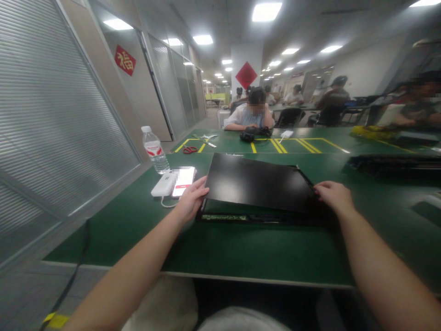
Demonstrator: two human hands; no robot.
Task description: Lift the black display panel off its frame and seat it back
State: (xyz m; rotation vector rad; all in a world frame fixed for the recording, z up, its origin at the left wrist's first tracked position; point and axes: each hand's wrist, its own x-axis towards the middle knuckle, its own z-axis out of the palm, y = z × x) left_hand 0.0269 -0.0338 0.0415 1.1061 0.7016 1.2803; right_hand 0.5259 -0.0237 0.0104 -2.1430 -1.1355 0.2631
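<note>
Glossy black panel (255, 181), face up, long axis running left to right, overlapping a black frame (275, 219) on a green surface (234, 250). Ceiling lights (267, 12) shine; a person (246, 117) sits opposite. The panel lies between the hands: left grip (191, 201) pinching its left edge, right grip (336, 196) pinching the frame's right edge.
</note>
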